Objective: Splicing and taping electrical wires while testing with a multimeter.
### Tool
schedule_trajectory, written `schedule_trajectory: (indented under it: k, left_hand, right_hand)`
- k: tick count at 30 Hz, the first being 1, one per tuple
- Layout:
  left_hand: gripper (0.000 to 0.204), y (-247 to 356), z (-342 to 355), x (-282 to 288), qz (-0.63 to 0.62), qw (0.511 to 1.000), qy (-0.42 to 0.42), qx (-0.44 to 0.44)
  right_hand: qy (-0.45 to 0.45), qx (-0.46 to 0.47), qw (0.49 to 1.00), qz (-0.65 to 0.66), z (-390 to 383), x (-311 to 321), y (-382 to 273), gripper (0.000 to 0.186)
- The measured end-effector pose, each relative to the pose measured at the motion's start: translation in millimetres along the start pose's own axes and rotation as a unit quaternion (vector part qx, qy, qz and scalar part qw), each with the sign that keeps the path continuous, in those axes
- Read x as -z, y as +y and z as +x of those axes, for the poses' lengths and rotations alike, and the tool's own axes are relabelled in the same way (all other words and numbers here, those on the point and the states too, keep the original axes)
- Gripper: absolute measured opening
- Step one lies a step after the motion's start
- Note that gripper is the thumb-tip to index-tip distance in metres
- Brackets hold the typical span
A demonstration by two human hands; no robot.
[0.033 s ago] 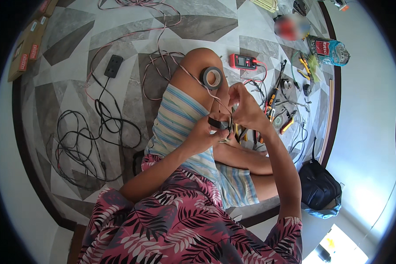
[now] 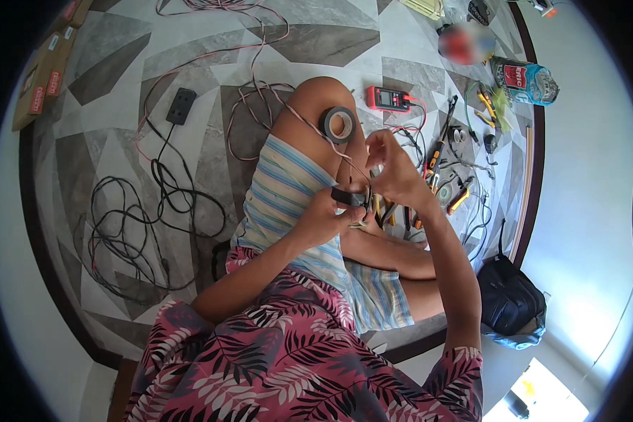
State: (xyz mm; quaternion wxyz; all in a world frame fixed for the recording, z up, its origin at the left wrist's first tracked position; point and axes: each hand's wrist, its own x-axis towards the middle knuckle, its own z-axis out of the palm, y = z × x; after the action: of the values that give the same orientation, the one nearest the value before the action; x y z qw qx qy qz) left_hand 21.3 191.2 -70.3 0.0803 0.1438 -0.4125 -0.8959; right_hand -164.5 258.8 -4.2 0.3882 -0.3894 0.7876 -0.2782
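The left hand (image 2: 323, 214) pinches a small black part (image 2: 347, 196) above the lap while the right hand (image 2: 394, 169) pinches the wire (image 2: 309, 126); best kept taut and steady, I judge.

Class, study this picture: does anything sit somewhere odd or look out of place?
Yes: a roll of black tape rests on the person's raised knee instead of the floor, balanced there and apt to slide off.
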Motion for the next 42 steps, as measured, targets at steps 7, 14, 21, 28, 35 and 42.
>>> schedule_trajectory:
  k: [7, 14, 21, 28, 35, 42]
  left_hand:
    - [0.018, -5.2, -9.6, -11.7, 0.015, 0.994, 0.102, -0.029]
    - [0.014, -4.1, -9.6, -16.0, 0.131, 0.978, 0.119, -0.108]
    - [0.019, -18.1, -5.9, -11.7, 0.114, 0.98, 0.139, -0.083]
    - [0.028, -18.5, -5.8, -8.1, 0.105, 0.985, 0.113, -0.077]
    - [0.029, -11.7, -6.8, -8.8, 0.152, 0.981, 0.103, -0.056]
    - [0.026, -7.4, -4.9, -10.0, 0.096, 0.987, 0.126, 0.002]
  right_hand:
    - [0.12, 0.066, 0.991, -0.015, -33.1, 10.0, -44.7, 0.041]
    - [0.018, 0.127, 0.952, -0.278, -56.5, -5.0, -85.2, 0.046]
    - [0.014, 0.175, 0.97, -0.165, -61.4, 8.9, -49.9, 0.034]
    - [0.035, 0.075, 0.996, -0.025, -66.8, 1.3, -49.8, 0.029]
    - [0.104, -0.103, 0.989, -0.009, -60.9, -10.2, -48.4, 0.036]
    - [0.078, -0.175, 0.981, -0.024, -57.0, -14.6, -54.1, 0.025]
